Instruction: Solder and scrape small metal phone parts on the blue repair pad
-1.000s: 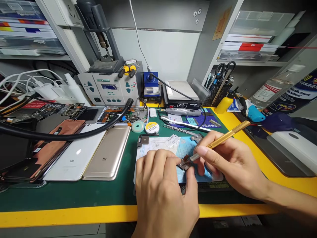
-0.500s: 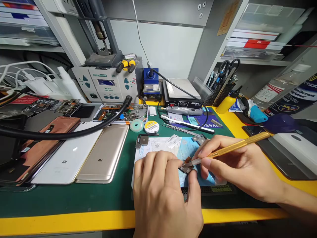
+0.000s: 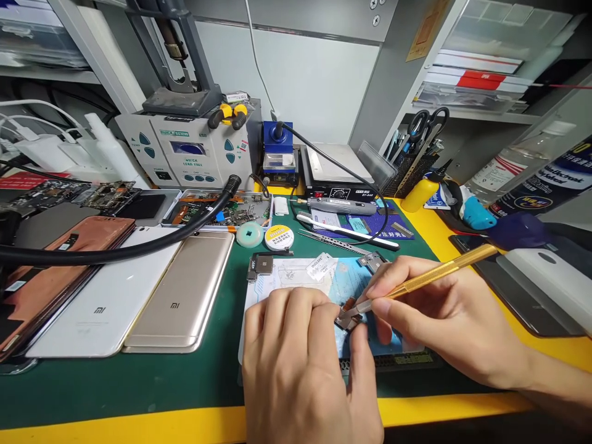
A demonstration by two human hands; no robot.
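My left hand [image 3: 308, 357] rests low over a white and blue work pad [image 3: 259, 302]. Its forefinger and thumb pinch a small metallic phone part [image 3: 349, 322] with a brownish flex piece, partly covered by the fingers. In my right hand [image 3: 439, 320] is a craft knife [image 3: 439, 272] with a knurled brass handle, held like a pen. The blade lies against the phone part, its tip close to my left forefinger. Two other small metal phone modules lie at the pad's far edge, one at the left [image 3: 264, 265] and one at the right [image 3: 370, 262].
A black hose [image 3: 185, 237] arches over several phone backs [image 3: 180, 296] at the left. Behind stand a hot air station [image 3: 189, 151] and a black heating plate [image 3: 342, 191]. Tweezers [image 3: 330, 242] and a white brush [image 3: 346, 231] lie beyond the pad. Bottles [image 3: 509, 163] stand right.
The view has shifted slightly, so the left-hand items sit further left. Both hands keep their grips, and the knife blade stays on the phone part at a slightly different angle.
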